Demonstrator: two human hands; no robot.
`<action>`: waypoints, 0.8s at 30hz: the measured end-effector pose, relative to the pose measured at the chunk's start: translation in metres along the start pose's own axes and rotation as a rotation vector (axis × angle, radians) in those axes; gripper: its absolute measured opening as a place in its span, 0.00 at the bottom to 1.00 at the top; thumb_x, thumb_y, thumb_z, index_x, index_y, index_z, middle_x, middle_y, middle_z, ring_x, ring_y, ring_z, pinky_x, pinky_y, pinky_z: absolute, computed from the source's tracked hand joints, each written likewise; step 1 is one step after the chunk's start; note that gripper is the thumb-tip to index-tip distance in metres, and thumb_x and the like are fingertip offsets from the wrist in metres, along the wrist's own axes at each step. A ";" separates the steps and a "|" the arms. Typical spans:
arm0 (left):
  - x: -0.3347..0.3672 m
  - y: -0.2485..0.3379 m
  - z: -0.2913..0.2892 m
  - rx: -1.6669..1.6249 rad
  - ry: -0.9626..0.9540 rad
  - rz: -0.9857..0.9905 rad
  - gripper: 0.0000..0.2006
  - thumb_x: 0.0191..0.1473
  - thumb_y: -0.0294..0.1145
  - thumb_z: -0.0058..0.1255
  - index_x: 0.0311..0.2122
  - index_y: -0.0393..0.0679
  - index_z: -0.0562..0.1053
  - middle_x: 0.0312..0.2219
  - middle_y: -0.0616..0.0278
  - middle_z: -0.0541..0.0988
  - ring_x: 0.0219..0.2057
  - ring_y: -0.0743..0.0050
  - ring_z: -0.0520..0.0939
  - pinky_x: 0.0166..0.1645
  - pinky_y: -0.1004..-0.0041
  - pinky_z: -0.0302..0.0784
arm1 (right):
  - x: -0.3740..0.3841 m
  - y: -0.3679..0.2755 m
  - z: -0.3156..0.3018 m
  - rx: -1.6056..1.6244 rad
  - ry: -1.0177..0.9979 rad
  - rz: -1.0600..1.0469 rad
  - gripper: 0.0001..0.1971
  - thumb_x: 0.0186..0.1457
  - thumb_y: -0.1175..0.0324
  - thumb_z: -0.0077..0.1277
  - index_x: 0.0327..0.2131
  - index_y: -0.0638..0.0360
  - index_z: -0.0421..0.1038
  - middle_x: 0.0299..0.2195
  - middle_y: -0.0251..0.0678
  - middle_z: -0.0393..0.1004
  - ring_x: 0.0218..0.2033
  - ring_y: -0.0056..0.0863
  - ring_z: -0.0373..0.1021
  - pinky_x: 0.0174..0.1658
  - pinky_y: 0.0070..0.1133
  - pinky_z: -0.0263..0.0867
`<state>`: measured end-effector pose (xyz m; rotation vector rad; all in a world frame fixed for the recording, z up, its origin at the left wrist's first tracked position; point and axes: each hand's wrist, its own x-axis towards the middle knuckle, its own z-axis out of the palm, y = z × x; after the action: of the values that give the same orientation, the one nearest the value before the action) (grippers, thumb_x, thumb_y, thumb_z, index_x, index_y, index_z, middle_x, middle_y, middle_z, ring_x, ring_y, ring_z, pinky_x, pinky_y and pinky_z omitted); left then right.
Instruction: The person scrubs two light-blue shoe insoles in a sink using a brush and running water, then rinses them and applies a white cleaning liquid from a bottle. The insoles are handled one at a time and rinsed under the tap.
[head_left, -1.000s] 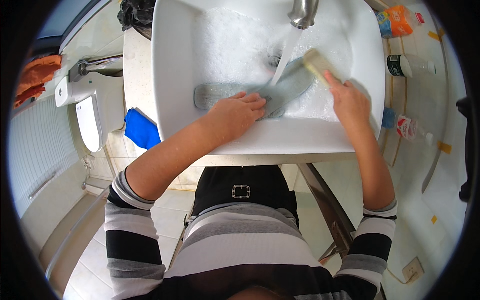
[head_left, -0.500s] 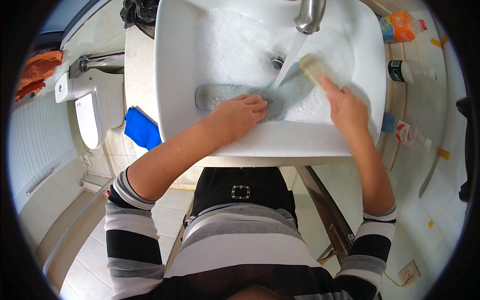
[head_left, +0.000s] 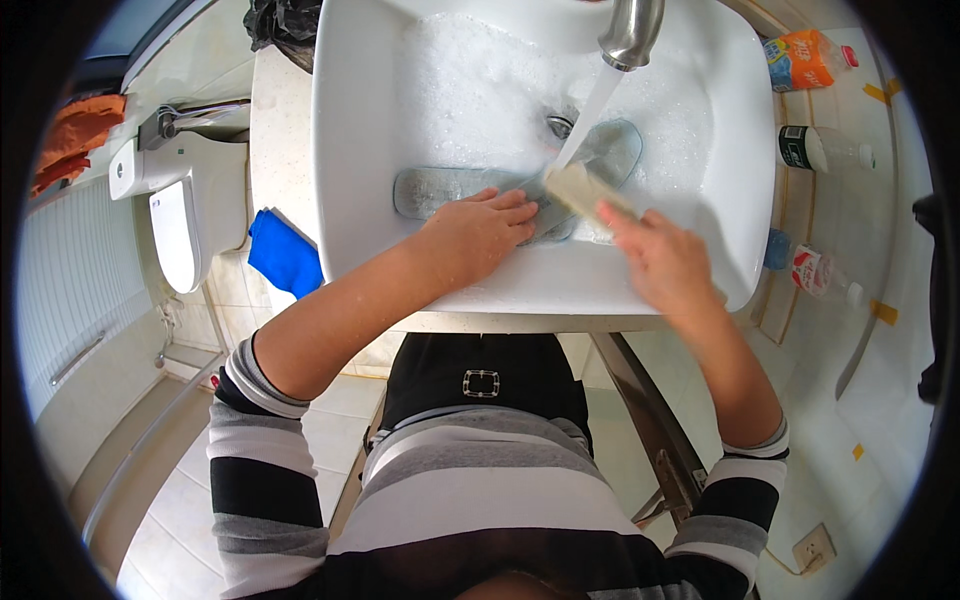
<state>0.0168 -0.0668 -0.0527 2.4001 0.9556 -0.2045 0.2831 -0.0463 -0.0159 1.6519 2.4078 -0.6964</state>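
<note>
Right hand [head_left: 668, 258], at four o'clock in the sink, fingers closed around a brush [head_left: 588, 192] that points to ten o'clock. Half a second ago the brush covered the far end of a grey sole [head_left: 617, 150]; now it has been drawn back toward the left fingers, baring that end. The scrubbing seems to be travelling along the sole's length. Left hand [head_left: 480, 235], at seven o'clock, palm down, fingers flat over the soles. A second sole [head_left: 440, 190] stretches toward nine. Suds fill the white sink [head_left: 345, 180]; the tap [head_left: 630, 35] runs at one o'clock.
</note>
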 end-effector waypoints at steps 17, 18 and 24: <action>-0.001 -0.002 -0.001 0.008 0.016 0.020 0.18 0.52 0.25 0.41 0.49 0.43 0.69 0.57 0.64 0.64 0.61 0.69 0.59 0.64 0.69 0.56 | 0.008 0.003 0.001 -0.081 0.092 0.050 0.23 0.52 0.70 0.50 0.52 0.32 0.68 0.26 0.40 0.68 0.25 0.43 0.68 0.30 0.33 0.65; -0.001 -0.002 -0.001 0.008 0.013 0.019 0.18 0.52 0.25 0.41 0.49 0.43 0.69 0.57 0.64 0.64 0.62 0.69 0.59 0.64 0.69 0.56 | 0.014 0.010 -0.005 -0.117 0.109 0.099 0.23 0.53 0.69 0.50 0.52 0.32 0.68 0.25 0.40 0.69 0.25 0.42 0.68 0.30 0.33 0.65; 0.000 0.000 -0.004 -0.013 -0.004 0.009 0.18 0.53 0.25 0.41 0.50 0.44 0.69 0.58 0.63 0.63 0.62 0.69 0.58 0.65 0.68 0.55 | 0.009 0.005 -0.011 -0.039 0.063 0.075 0.21 0.55 0.68 0.48 0.52 0.32 0.68 0.27 0.40 0.70 0.27 0.43 0.70 0.31 0.32 0.66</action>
<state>0.0167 -0.0644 -0.0492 2.3911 0.9414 -0.1991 0.2861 -0.0322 -0.0108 1.7633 2.3713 -0.5908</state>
